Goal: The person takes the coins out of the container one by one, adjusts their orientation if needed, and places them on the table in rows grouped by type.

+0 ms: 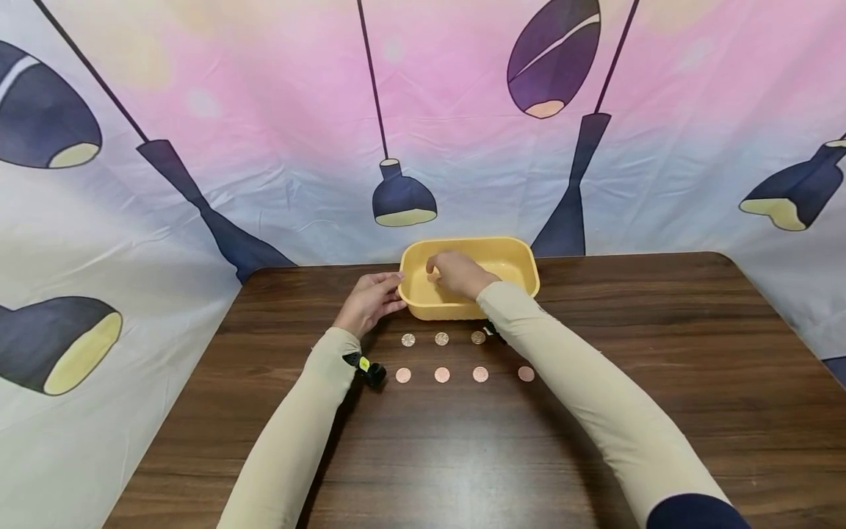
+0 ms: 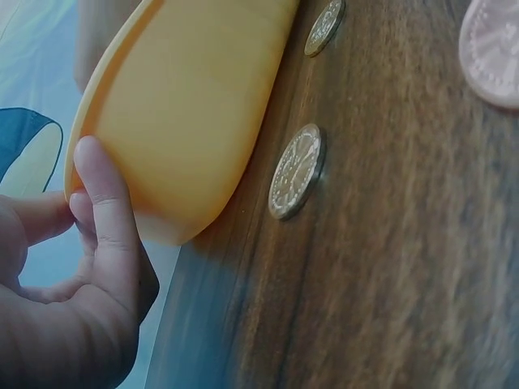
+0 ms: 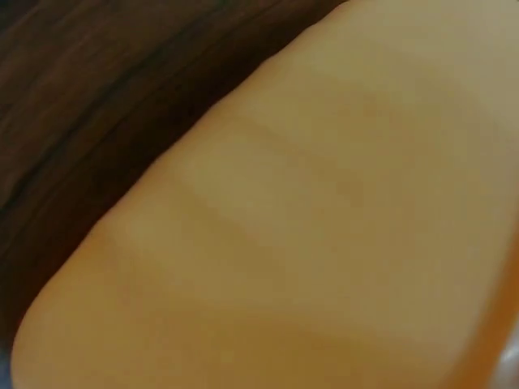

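Note:
A yellow plastic basin (image 1: 509,305) stands near the table's back edge. At its left end my left hand (image 1: 371,300) pinches the rim; the left wrist view shows the fingers (image 2: 105,190) against the basin's outer wall (image 2: 190,105). My right hand (image 1: 459,273) reaches over the front rim into the basin, fingers curled downward. At its fingertips shows a small copper-coloured coin (image 1: 433,276), partly hidden. Basin wall (image 3: 308,203) fills most of the right wrist view, with the right hand out of that picture.
Before the basin lies a row of gold-coloured coins (image 1: 441,339), the rightmost close to the right wrist. Nearer me is a row of several copper-coloured coins (image 1: 441,375) on the brown wooden table (image 1: 423,455). A lamp-patterned cloth (image 1: 317,184) hangs behind the table.

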A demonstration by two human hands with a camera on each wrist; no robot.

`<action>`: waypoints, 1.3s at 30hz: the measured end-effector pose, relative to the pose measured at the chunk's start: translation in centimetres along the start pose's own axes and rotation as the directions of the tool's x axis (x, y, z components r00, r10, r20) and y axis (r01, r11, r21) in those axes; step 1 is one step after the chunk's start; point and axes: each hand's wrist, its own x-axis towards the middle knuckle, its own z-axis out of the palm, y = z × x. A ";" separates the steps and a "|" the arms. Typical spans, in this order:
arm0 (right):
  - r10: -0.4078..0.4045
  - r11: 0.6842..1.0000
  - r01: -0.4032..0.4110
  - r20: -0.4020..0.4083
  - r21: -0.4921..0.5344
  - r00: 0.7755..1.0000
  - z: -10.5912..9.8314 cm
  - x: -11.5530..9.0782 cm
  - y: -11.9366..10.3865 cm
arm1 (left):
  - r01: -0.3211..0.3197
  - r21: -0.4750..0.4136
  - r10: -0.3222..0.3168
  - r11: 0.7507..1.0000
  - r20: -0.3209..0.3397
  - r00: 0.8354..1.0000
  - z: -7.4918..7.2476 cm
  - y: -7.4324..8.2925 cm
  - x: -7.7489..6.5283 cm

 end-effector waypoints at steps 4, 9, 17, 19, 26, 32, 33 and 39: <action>0.067 0.998 -0.067 0.023 0.005 0.998 0.4 0.7 -0.1 | -0.002 0.004 0.002 1.000 -0.002 1.000 0.1 0.0 0.0; 0.138 0.989 -0.134 0.059 -0.055 0.989 0.9 1.3 -0.2 | 0.011 -0.001 -0.011 1.000 -0.001 1.000 0.2 -0.2 -0.1; 0.118 0.961 -0.091 0.090 -0.262 0.989 1.3 2.3 -1.0 | -0.002 -0.009 0.002 1.000 -0.013 1.000 0.2 -0.1 -0.1; 0.112 0.949 -0.078 0.097 -0.306 0.989 1.4 2.5 -1.2 | 0.001 -0.009 -0.001 1.000 -0.015 1.000 0.2 -0.1 -0.1; 0.111 0.926 -0.061 0.114 -0.372 0.987 1.5 2.6 -1.7 | 0.000 -0.015 0.000 1.000 -0.017 1.000 0.0 -0.2 0.0; 0.099 0.922 -0.042 0.128 -0.386 0.987 1.5 2.4 -1.7 | 0.002 -0.020 -0.002 1.000 -0.011 1.000 0.1 -0.2 0.0; 0.095 0.924 -0.040 0.127 -0.380 0.987 1.5 2.4 -1.7 | 0.002 -0.021 -0.003 1.000 -0.012 1.000 0.1 -0.2 0.0; 0.076 0.942 -0.043 0.087 -0.332 0.993 1.2 2.0 -1.5 | 0.001 -0.036 -0.001 0.999 -0.020 1.000 0.2 -0.2 0.0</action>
